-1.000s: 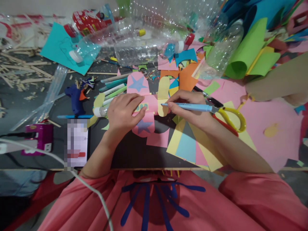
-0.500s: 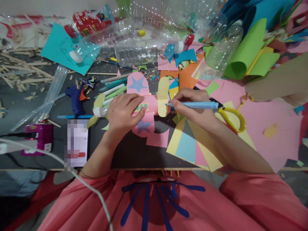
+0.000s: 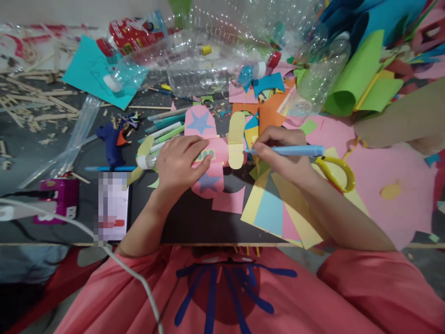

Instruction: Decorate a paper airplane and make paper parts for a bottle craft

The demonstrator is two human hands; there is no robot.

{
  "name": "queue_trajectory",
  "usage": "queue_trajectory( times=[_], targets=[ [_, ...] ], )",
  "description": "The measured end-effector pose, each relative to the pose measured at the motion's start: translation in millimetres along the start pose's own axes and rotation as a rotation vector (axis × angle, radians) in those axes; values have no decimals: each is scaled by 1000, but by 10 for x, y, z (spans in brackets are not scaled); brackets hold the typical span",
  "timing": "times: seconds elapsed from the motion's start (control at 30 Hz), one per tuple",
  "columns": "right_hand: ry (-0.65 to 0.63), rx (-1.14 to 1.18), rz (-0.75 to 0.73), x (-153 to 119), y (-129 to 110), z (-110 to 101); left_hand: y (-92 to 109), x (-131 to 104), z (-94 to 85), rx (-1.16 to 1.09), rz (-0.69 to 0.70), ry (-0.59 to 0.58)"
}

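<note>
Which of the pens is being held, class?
The light blue pen, gripped in the right hand; the other pens lie on the dark tabletop.

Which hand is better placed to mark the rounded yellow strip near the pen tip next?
Probably the right hand: it holds the blue pen, tip beside the rounded yellow strip. The left hand is occupied holding the pink craft.

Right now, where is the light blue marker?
In the head view, just right of centre, the light blue marker is in the person's right hand, its tip by the right edge of the yellow paper strip.
</note>
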State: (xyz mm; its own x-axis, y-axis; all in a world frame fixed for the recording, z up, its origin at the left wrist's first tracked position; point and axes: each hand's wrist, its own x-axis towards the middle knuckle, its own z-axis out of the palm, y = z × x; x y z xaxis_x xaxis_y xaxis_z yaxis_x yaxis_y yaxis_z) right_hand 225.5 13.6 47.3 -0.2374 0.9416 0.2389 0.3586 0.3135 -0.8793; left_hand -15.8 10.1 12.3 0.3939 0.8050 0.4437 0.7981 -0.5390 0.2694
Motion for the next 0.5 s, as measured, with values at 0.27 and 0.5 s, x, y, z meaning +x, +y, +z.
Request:
queue_trajectory(
  times=[0.27, 0.5],
  targets=[
    [4, -39, -9, -28, 33, -8, 10, 4, -11, -39, -29, -30],
    [-46, -28, -15, -27, 45, -15, 12, 2, 0, 15, 7, 14]
  ],
)
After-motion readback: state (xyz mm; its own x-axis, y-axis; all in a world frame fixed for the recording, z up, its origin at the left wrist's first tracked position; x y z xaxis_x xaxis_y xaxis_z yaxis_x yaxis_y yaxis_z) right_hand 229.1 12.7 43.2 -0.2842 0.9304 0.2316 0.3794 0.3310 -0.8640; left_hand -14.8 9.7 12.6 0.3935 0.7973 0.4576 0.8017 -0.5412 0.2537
